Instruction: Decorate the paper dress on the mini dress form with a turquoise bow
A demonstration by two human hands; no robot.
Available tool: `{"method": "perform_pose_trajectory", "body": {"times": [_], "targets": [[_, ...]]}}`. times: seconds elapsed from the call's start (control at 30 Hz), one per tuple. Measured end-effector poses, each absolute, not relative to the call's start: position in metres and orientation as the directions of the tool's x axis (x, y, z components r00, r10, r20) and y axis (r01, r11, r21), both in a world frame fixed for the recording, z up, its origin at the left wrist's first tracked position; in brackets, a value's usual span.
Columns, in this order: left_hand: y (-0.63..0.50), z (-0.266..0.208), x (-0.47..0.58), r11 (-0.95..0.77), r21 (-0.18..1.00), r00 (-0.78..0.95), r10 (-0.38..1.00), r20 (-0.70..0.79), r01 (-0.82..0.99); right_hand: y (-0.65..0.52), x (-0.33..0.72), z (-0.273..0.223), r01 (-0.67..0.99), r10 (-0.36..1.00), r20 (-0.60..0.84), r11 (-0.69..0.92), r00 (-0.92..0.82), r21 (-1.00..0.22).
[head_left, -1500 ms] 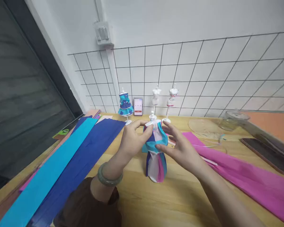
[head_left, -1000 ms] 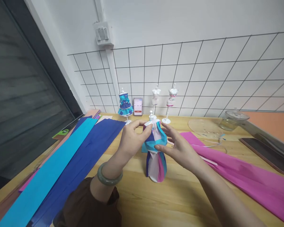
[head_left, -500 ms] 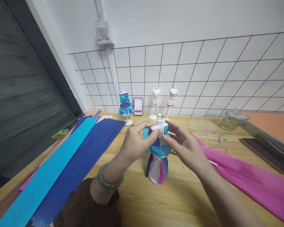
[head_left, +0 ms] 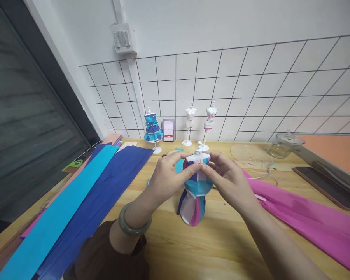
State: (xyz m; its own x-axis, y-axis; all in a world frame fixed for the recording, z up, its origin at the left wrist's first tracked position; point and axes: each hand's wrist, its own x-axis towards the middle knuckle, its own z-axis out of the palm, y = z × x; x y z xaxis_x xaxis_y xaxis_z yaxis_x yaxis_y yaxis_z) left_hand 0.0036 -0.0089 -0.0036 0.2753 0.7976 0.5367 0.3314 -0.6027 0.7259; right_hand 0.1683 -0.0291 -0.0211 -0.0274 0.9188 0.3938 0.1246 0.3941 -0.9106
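Note:
A miniature dress form [head_left: 198,156], white at the neck and shoulders, stands upright on the wooden table. It wears a little dress [head_left: 197,188] in panels of turquoise, white, dark blue and pink, narrow at the waist and flared below. From the left, my left hand [head_left: 169,173] pinches the dress's top edge at the chest, thumb in front and fingers round the side. My right hand [head_left: 229,177] grips the same edge from the right, its thumb tip beside the left thumb. The back of the dress is hidden.
Behind stand a form in a blue tiered dress [head_left: 153,128], a phone [head_left: 168,130] and two more white forms [head_left: 190,118]. Blue crepe paper [head_left: 113,186] lies left, pink crepe paper [head_left: 303,214] right. A glass pot [head_left: 286,146] and dark phone [head_left: 332,186] are at far right.
My thumbs have come together at the front of the dress's top edge. More of the form's white shoulders shows above it. The view has shifted slightly.

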Motion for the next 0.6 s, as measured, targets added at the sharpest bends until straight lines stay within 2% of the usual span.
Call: {"method": "perform_pose_trajectory", "body": {"times": [0.4,0.6], "targets": [[-0.0082,-0.0032,0.0046,-0.622,0.658,0.218,0.775,0.593,0.425,-0.0334,0.1670,-0.0199,0.218,0.918,0.377,0.397,-0.126,-0.892],[-0.0118,-0.0006,0.0061,-0.568,0.717,0.214,0.821,0.529,0.405,-0.0320,0.1622,-0.0219,0.237,0.918,0.397,0.390,-0.019,-0.890]]}}
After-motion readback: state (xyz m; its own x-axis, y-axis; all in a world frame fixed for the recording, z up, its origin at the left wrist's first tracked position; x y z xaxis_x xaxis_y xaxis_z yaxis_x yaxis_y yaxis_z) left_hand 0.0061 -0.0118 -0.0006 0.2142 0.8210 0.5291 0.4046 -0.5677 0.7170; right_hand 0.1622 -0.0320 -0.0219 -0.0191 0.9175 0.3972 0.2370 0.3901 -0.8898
